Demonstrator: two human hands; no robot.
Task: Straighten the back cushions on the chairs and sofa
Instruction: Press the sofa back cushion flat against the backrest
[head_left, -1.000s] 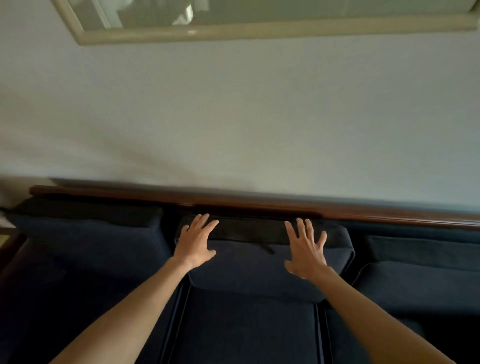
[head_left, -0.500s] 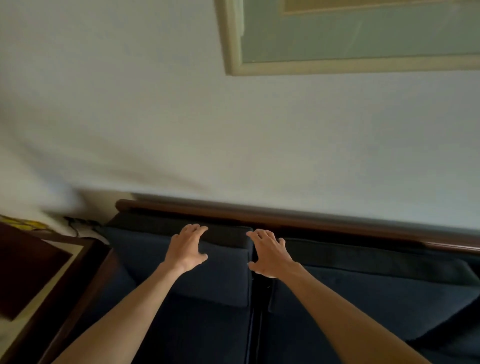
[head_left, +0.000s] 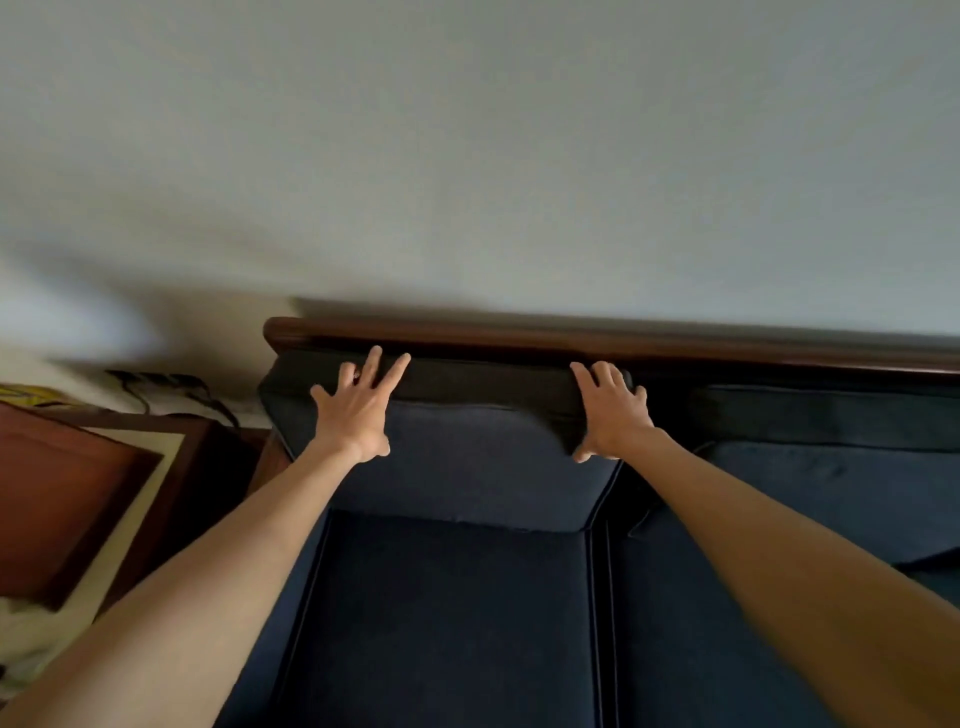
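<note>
Left hand (head_left: 358, 410) lies flat w/ fingers spread on the top left of the end back cushion (head_left: 467, 457). Right hand (head_left: 613, 415) is flat too, on its top right corner, thumb down the side. Neither one grabs; they just press. The cushion stands at the sofa's left end, under the wood rail (head_left: 571, 340), next to another back cushion (head_left: 831, 462). It's prob. soft & squishy, not heavy. Best to push near the top corners, both sides evenly.
</note>
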